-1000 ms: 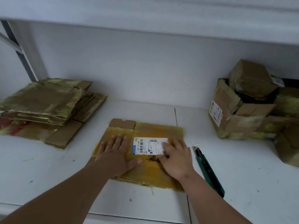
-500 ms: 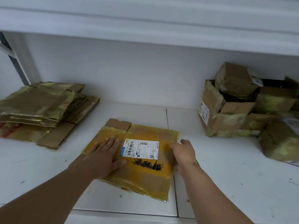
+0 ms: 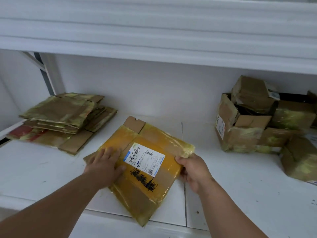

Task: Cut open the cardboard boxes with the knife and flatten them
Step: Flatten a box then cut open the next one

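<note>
One flattened box (image 3: 145, 165) wrapped in yellow tape, white shipping label (image 3: 145, 158) on top, lies skewed mid-shelf; my left hand (image 3: 105, 166) presses it flat-fingered, my right hand (image 3: 193, 169) grips its right edge; one flattened stack (image 3: 60, 117) left, several uncut boxes (image 3: 260, 121) right

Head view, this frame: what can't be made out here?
- Knife: not visible anywhere; whether it lies under the flattened box or the right hand cannot be told.
- Right hand's fingers: curled under the box's right edge, hidden by the cardboard.
- Shipping label: text too small to read; black scribble covers a part below.
- Unopened boxes: pile cut off by the right edge, count unclear.
- Left hand: flat on the box, hiding what's beneath.
</note>
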### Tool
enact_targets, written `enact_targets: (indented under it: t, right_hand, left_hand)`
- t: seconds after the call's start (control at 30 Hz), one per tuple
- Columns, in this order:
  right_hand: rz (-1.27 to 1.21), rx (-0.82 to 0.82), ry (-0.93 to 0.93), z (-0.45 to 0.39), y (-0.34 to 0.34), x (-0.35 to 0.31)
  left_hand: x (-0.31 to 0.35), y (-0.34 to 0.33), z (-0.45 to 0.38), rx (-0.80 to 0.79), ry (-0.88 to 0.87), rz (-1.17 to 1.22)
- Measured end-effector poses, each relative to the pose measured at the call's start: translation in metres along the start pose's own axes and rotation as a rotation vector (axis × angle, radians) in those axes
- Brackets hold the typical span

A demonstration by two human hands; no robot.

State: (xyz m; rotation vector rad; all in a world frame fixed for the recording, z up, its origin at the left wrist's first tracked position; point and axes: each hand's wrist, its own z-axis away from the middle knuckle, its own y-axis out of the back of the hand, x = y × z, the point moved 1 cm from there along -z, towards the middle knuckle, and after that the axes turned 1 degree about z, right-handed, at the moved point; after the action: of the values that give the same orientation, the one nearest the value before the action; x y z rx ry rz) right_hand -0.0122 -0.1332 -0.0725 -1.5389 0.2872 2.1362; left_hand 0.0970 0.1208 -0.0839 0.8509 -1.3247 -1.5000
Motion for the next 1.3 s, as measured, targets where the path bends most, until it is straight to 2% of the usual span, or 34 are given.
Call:
enact_targets:
  t: [0.1,0.2,0.27,0.33,0.4,0.43,0.57,0.77,0.87,1.03,1.3]
  right_hand:
    - [-0.138,0.034,0.089,0.003,-0.010,0.003]
    - [-0.257,0.049,0.098,0.005,-0.019,0.005]
    - [-0.371,0.025,0.078,0.008,-0.027,0.005]
    - [-0.483,-0.033,0.056,0.012,-0.038,0.005]
    - [-0.547,-0.098,0.051,0.017,-0.050,0.004]
    - [-0.555,-0.123,0.056,0.018,-0.055,0.005]
    - [-0.537,-0.194,0.067,0.016,-0.071,0.002]
    - [-0.303,-0.250,0.111,0.008,-0.128,-0.010]
    - [-0.195,-0.244,0.165,0.000,-0.172,-0.014]
    - [-0.034,-0.171,0.234,-0.015,-0.245,-0.016]
    - [-0.166,-0.161,0.224,-0.028,-0.345,-0.034]
  left_hand:
    - [-0.001,0.005,0.013,0.144,0.172,0.231]
    - [-0.003,0.014,0.023,0.278,0.337,0.618]
    - [-0.006,0.017,0.025,0.194,0.390,0.988]
    - [-0.007,0.017,0.028,0.015,0.363,1.358]
    - [-0.010,0.020,0.031,-0.104,0.271,1.536]
    - [-0.015,0.023,0.031,-0.086,0.229,1.552]
    - [-0.043,0.048,0.022,0.099,0.144,1.472]
    - [-0.107,0.092,0.008,0.394,0.224,1.120]
    - [-0.145,0.112,0.001,0.440,0.251,0.861]
    - [-0.202,0.144,-0.014,0.493,0.208,0.766]
    - [-0.264,0.182,-0.056,0.692,0.245,0.579]
